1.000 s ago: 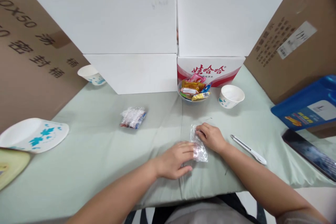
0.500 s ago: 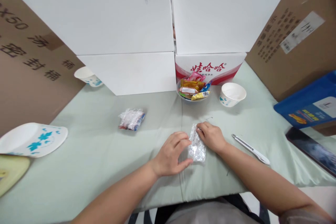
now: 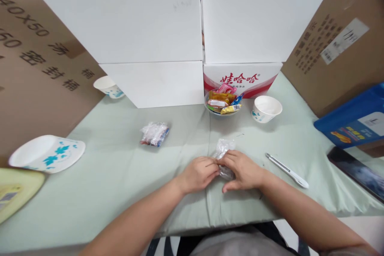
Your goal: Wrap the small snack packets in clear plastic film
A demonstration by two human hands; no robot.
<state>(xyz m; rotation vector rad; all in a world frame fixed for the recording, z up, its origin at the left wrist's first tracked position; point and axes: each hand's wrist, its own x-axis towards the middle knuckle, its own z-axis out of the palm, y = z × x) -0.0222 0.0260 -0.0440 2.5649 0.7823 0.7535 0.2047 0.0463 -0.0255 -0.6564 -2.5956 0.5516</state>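
Bright, even light in here, shadows soft on the worktop (image 3: 120, 184); the clear wrapper (image 3: 224, 148) glints, the paper bowl (image 3: 57, 158) at the left edge looks stretched.

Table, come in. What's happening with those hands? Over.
Left hand at clear plastic packet, grip unclear. Right hand partly over packet, spread open. Slim white tool lies off to the right, apart from packet.

Clear, crinkled plastic wrap (image 3: 223, 147) lies on the pale green surface (image 3: 183, 136), glossy and rumpled, its far end visible, its middle partly hidden by the hands (image 3: 244, 170).
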